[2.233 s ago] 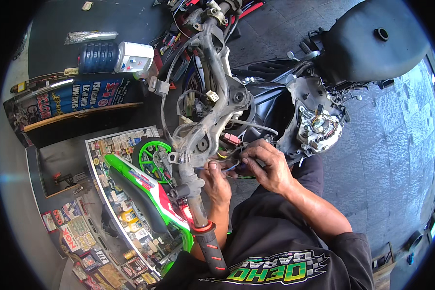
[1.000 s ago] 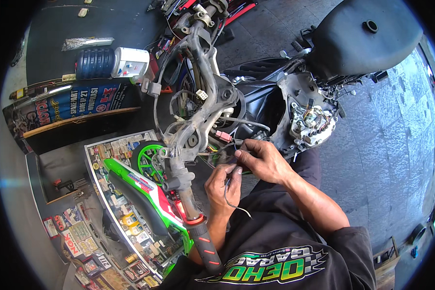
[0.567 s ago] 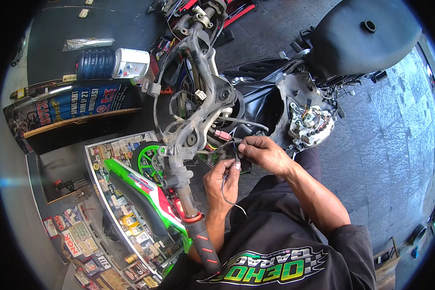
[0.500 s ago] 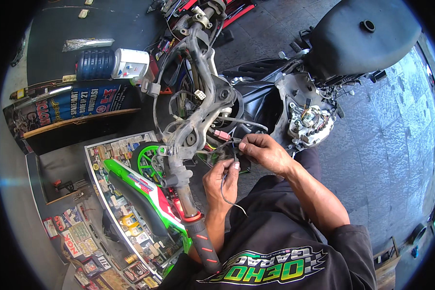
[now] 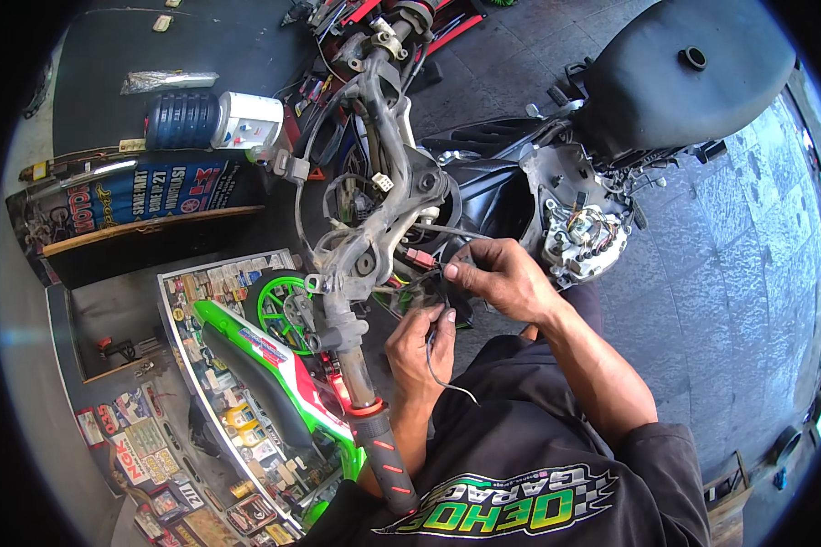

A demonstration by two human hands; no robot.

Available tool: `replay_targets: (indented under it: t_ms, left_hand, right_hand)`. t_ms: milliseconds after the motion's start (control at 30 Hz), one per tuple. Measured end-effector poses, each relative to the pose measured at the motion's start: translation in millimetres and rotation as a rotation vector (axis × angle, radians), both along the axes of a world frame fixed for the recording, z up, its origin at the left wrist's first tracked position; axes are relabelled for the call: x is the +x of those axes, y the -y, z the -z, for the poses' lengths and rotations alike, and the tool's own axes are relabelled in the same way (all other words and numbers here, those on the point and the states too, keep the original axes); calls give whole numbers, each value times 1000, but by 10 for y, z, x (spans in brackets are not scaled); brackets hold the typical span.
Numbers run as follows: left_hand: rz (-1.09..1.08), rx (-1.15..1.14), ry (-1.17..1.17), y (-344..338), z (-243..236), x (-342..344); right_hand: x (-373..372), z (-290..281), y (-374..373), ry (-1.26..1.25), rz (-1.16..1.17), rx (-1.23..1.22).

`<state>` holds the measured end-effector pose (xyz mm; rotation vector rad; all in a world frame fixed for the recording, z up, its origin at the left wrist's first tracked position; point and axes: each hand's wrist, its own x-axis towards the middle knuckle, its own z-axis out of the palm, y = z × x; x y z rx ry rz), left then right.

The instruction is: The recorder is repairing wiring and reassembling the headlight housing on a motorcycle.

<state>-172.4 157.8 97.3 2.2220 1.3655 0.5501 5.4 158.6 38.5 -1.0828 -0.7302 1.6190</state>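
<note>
Just right of the motorcycle's bare fork clamp (image 5: 367, 260), both my hands are at a thin dark wire (image 5: 447, 387). My left hand (image 5: 420, 356) pinches it between thumb and forefinger, and its loose tail curves down in front of my shirt. Slightly higher and to the right, my right hand (image 5: 502, 281) has thumb and fingers closed on the dark wiring; the exact spot gripped is hidden by the fingertips. A pink connector (image 5: 420, 258) sits by my right fingertips, with yellow and red wires (image 5: 397, 281) below it. A white plug (image 5: 383, 182) hangs on the frame farther up.
The handlebar grip (image 5: 388, 460), black with red marks, crosses by my left forearm. At left, a glass display case (image 5: 237, 428) stands behind a green-and-white motorcycle body (image 5: 274, 365). A black fuel tank (image 5: 693, 100) and an exposed white instrument unit (image 5: 579, 237) are at right.
The wire's loose tail has swung slightly right and down. My right hand has shifted a little left, while my left hand stays nearly in place, still pinching.
</note>
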Motion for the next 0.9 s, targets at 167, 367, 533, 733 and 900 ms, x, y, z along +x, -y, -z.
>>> replay_targets:
  t_ms: [167,367,533,733,900]
  left_hand:
    - [-1,21,25,10,26,6]
    - [-41,101,16,18,-25,16]
    - [-43,72,31,22,-20,43]
    - [-16,103,17,-19,-37,41]
    - [-14,98,47,-64,-14,-11]
  right_hand:
    - [-220,9,-40,-49,-40,197]
    - [-191,88,53,-194,127,84]
    - [-174,115,146,-47,43,50]
    - [-19,21,-20,375,56,570]
    - [10,68,-116,419,-57,562]
